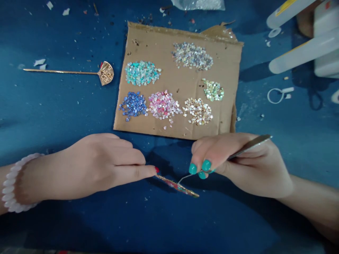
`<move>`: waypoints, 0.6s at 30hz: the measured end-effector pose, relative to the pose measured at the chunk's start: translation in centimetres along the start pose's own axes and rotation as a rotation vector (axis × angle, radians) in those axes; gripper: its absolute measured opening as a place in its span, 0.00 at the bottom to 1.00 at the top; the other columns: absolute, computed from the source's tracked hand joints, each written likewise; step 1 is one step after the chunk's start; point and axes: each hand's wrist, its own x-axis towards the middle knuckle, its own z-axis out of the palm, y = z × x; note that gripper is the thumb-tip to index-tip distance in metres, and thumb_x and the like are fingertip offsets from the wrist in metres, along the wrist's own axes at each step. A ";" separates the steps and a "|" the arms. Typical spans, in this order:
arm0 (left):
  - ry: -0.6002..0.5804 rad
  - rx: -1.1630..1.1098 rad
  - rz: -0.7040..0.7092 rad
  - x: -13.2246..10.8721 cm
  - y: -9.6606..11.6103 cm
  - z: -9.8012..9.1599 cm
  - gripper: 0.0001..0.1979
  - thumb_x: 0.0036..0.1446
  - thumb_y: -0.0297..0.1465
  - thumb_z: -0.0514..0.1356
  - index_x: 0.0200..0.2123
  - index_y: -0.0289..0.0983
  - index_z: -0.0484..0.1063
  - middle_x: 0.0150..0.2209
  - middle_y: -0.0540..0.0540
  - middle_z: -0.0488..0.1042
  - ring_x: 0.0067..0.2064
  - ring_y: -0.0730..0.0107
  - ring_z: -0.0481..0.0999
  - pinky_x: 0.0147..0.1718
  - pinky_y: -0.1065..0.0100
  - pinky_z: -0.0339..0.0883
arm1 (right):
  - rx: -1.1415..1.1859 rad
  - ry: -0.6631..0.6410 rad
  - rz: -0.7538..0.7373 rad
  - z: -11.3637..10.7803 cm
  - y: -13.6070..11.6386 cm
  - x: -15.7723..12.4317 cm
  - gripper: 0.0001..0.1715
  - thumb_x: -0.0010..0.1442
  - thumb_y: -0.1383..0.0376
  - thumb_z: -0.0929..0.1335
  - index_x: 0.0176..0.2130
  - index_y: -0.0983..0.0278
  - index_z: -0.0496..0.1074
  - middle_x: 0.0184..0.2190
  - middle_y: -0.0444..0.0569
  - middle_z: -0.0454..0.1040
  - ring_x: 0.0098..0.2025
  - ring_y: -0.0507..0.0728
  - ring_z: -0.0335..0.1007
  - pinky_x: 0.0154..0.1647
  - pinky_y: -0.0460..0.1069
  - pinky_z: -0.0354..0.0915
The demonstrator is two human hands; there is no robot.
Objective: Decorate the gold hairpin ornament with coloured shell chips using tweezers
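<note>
My left hand point(106, 165) lies on the blue table, its fingers pressed together, a fingertip holding down the end of a thin decorated stick point(177, 186). My right hand point(238, 164) pinches metal tweezers point(238, 151) whose curved tip touches the stick's middle. Just beyond both hands lies a cardboard sheet point(174, 53) with small heaps of shell chips: turquoise point(141, 73), blue point(133, 105), pink point(163, 104), cream point(198, 111), pale green point(213, 90) and silvery point(192, 55).
A gold fan-headed hairpin point(105, 73) lies left of the cardboard. White tubes point(304, 53) and plastic rings point(275, 96) sit at the right. A clear plastic bag point(198, 4) is at the top edge. Small scraps dot the blue surface.
</note>
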 end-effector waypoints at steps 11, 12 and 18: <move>0.010 -0.008 0.005 0.0 -0.1 0.0 0.20 0.71 0.27 0.39 0.51 0.42 0.69 0.36 0.55 0.76 0.32 0.74 0.70 0.34 0.71 0.61 | 0.066 -0.029 0.046 -0.4 0.2 -0.1 0.04 0.61 0.69 0.69 0.38 0.62 0.74 0.31 0.46 0.77 0.35 0.50 0.76 0.40 0.45 0.74; 0.013 -0.006 0.004 0.0 -0.1 0.0 0.20 0.72 0.27 0.40 0.51 0.41 0.70 0.36 0.55 0.76 0.32 0.74 0.70 0.35 0.71 0.61 | 0.071 -0.044 0.040 -0.4 0.2 -0.1 0.04 0.61 0.69 0.68 0.38 0.63 0.74 0.30 0.47 0.77 0.35 0.50 0.76 0.40 0.45 0.74; 0.027 -0.006 0.006 0.1 -0.1 0.0 0.21 0.71 0.26 0.39 0.51 0.41 0.70 0.35 0.55 0.75 0.31 0.74 0.69 0.34 0.71 0.60 | 0.044 -0.085 0.002 -0.6 0.3 0.1 0.04 0.61 0.71 0.68 0.38 0.65 0.74 0.30 0.50 0.76 0.36 0.51 0.76 0.40 0.45 0.74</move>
